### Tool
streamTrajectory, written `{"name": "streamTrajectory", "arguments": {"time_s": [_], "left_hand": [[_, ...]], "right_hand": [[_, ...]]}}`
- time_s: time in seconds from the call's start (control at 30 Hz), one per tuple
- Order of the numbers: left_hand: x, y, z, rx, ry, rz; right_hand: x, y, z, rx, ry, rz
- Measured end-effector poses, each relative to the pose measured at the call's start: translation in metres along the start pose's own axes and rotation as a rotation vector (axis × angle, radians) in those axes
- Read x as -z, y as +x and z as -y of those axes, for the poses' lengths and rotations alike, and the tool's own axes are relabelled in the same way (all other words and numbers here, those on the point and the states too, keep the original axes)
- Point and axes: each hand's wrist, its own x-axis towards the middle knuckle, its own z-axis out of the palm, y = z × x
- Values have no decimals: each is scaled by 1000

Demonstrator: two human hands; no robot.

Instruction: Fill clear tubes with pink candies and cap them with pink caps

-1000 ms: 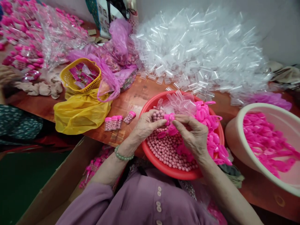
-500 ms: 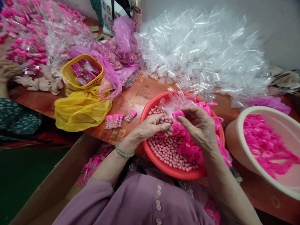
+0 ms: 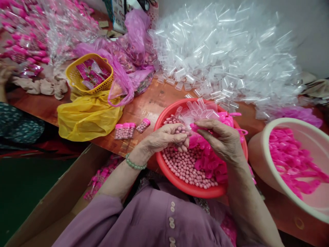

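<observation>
On the table, small bead-filled containers lie left of the red bowl. Over this bowl, the left hand is curled around what seems a clear container with pink beads. Just beside, the right hand pinches a pink cap between its fingertips. Rightmost is the white tub.

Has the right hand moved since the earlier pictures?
Yes, the right hand has shifted rightward, toward the right rim of the red basin.
</observation>
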Motion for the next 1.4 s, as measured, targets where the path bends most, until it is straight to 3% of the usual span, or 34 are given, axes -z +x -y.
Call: {"name": "streamTrajectory", "arguments": {"time_s": [0.13,0.27,0.5,0.67,0.83,1.07,1.23,1.4], "left_hand": [[0,-1,-1,-1,-33,-20],[1,0,-1,-30,-80,34],[10,3,-4,19,-201,181],[13,1,-4,35,-223,192],[13,-2,-3,37,-202,182],[11,-1,-3,65,-203,198],[12,0,-3,83,-232,189],[11,1,-4,82,-225,184]], "right_hand": [[-5,0,0,-72,69,-84],[-16,5,4,-141,207,-169],[-24,17,15,-176,275,-120],[-25,16,10,-190,293,-176],[-20,16,8,-143,264,-128],[-13,19,7,39,126,67],[0,19,7,174,-76,53],[-3,15,8,50,6,-85]]}}
